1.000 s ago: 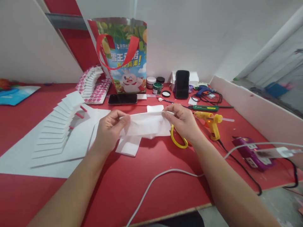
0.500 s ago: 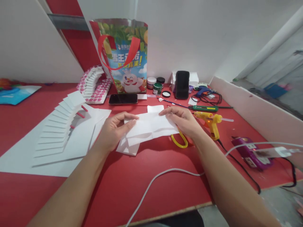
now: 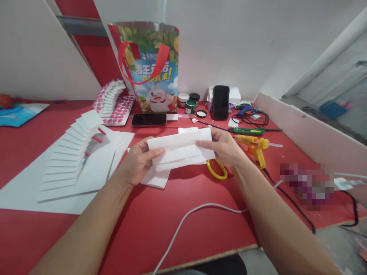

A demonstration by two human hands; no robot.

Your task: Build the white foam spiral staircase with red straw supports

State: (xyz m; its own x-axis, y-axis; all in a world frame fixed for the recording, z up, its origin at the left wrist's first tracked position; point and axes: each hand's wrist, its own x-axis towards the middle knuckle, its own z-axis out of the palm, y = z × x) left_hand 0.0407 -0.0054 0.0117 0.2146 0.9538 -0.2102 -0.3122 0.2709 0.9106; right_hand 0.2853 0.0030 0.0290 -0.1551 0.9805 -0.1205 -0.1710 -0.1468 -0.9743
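Fingers of the left hand [image 3: 137, 162] and right hand [image 3: 226, 147] pinch the two ends of a folded white paper sheet [image 3: 180, 149], held just above the middle of the red worktop [image 3: 200, 229], left of the yellow glue gun [image 3: 256, 149]. Far behind, a printed bag [image 3: 155, 76] reads "雪王" and "真果!"; its red handle crosses the middle characters.

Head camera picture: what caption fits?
Left hand and right hand hold folded white paper over a red table near a glue gun.

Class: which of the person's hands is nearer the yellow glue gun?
Right. The right hand sits just left of the yellow glue gun, gripping the white paper; the left hand holds the paper's far end, farther away.
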